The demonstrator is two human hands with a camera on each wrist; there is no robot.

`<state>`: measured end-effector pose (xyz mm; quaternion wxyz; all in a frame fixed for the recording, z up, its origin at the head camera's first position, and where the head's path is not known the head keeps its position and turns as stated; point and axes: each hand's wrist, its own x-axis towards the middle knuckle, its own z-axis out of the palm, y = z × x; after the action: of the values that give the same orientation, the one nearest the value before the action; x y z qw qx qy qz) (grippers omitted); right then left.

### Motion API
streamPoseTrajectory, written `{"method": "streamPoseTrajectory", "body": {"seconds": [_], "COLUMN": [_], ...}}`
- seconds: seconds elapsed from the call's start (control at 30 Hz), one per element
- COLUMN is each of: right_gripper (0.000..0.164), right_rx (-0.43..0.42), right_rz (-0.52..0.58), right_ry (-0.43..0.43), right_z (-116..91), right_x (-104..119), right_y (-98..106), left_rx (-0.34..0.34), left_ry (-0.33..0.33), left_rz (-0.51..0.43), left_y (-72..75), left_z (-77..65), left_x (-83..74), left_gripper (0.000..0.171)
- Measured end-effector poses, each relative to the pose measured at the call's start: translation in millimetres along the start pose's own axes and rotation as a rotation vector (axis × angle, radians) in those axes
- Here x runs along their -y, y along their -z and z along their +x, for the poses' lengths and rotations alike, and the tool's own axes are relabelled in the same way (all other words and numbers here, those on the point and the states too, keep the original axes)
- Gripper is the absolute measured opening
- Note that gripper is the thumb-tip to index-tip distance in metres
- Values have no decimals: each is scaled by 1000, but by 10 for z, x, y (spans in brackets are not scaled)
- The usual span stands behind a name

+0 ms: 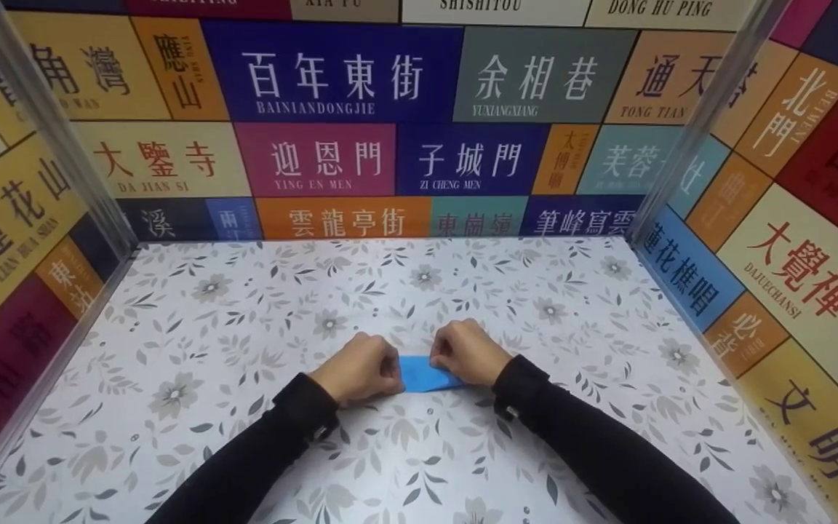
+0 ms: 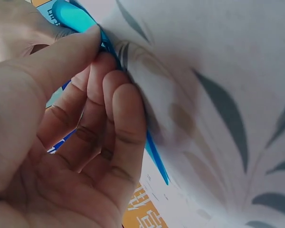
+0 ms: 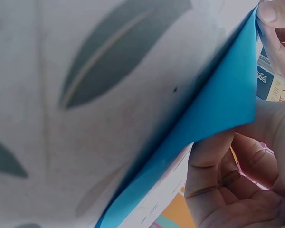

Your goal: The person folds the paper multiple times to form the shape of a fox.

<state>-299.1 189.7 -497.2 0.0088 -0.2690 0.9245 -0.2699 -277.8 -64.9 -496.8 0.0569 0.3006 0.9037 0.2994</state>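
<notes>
A small piece of blue paper, folded over, lies at the middle of the flower-patterned table. My left hand pinches its left end between thumb and curled fingers. At the right, my right hand holds the far edge with thumb and index finger. The right wrist view shows the blue paper lifted into a slanted flap, its corner between the right thumb and index finger. From the left wrist, only thin strips of the paper show; the left fingers cover the rest.
The white table carries grey flowers and leaves. Panels of coloured blocks with Chinese lettering stand at the back, left and right. Clear plastic strips run along the panel corners.
</notes>
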Motion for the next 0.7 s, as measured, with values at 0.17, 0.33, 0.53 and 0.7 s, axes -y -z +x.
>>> {"method": "streamPoseTrajectory", "body": {"seconds": [0.17,0.33,0.53,0.7], "right_gripper": [7,7,9,9], "right_rx": [7,8,0,4], "right_rz": [8,6,5,9], "right_ry": [-1,-1,10,2], "right_z": [-5,-9,-5,0], "right_x": [-11,-20,-11,-6], "right_y": [5,21,22,-10], "left_rx": [6,5,-3,8], "left_ry": [-5,8,3,27], "left_rz": [-22,-31,-12,-1], "left_y": [29,71,95,96], "left_z": [-12,-55,-84,-104], "left_x": [29,77,77,70], "left_gripper": [14,15,16,15]}}
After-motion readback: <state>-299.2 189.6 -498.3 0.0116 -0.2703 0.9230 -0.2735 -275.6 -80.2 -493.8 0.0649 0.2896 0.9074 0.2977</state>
